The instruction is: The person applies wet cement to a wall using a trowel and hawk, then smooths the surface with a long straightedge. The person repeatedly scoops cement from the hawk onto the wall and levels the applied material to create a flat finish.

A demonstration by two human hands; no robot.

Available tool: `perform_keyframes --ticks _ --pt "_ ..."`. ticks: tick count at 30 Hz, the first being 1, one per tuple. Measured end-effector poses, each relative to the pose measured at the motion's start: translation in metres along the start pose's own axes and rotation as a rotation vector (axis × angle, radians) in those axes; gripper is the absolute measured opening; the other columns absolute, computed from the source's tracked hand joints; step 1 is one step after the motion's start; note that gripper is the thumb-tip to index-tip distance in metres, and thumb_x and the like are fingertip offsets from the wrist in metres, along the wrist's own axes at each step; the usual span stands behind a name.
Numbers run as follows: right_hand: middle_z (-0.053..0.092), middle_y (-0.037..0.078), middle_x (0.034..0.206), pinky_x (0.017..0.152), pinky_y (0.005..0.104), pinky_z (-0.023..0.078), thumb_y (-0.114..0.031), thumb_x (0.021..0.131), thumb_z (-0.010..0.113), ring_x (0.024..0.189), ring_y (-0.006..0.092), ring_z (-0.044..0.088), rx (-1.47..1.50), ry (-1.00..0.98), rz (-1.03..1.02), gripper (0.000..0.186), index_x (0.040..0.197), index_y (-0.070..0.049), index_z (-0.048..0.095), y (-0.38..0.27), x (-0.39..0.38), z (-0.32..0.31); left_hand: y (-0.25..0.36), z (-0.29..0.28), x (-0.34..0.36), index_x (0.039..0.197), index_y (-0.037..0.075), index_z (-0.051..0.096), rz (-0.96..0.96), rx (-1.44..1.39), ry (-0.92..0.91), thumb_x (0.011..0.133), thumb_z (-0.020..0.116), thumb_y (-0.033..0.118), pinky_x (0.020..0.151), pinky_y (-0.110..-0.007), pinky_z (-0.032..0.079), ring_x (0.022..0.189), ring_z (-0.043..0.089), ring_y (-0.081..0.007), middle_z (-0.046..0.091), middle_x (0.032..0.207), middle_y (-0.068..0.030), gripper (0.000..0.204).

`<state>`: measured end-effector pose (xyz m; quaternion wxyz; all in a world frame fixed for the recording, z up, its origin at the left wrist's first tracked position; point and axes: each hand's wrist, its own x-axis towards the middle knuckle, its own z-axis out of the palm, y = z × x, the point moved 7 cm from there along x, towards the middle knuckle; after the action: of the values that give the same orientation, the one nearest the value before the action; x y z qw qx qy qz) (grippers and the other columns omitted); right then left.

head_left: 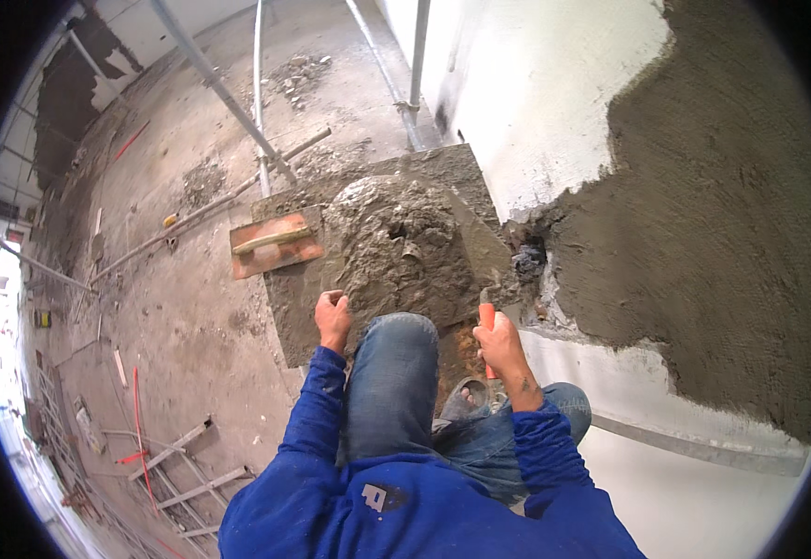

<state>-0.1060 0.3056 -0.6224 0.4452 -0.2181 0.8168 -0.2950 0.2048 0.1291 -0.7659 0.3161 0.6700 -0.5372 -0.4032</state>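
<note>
My right hand [503, 349] is wrapped around the orange handle of a trowel [486, 319]. The trowel's grey blade points away from me, at the right side of a heap of wet mortar [396, 242]. My left hand [333, 321] hangs at the heap's near left side, its fingers curled in and nothing visible in them. Under the mortar lies a dirty board [286, 307]. On the board's left edge rests an orange plastering float [278, 244] with a pale handle, apart from my left hand.
To my right rises a wall [703, 205], partly coated in wet grey plaster and partly white. A ragged hole [528, 261] sits beside the board. Scaffold poles [261, 102] stand ahead. A metal frame [196, 484] lies low on the left, near a red hose-like line [138, 410].
</note>
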Motion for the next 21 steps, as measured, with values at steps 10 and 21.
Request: perform_keyframes --ticks 10,21 --pt "0.051 0.008 0.061 0.041 0.0329 0.042 -0.013 0.076 0.055 0.045 0.0182 0.053 -0.056 -0.036 -0.017 0.018 0.083 0.001 0.047 0.019 -0.004 -0.007 -0.011 -0.027 0.069 0.074 0.000 0.057 0.138 0.395 0.155 0.083 0.056 0.027 0.071 -0.044 0.046 0.075 0.059 -0.0359 0.061 0.077 -0.0209 0.028" --pt "0.059 0.027 0.084 0.072 0.0468 0.044 -0.023 0.077 0.056 0.084 0.0437 0.057 -0.256 -0.040 -0.064 0.031 0.091 0.004 0.052 0.034 -0.023 -0.011 0.011 -0.050 0.197 0.109 0.012 0.055 0.380 1.112 0.214 0.076 0.064 0.020 0.082 -0.043 0.047 0.102 0.055 -0.0284 0.055 0.105 -0.0104 0.036"
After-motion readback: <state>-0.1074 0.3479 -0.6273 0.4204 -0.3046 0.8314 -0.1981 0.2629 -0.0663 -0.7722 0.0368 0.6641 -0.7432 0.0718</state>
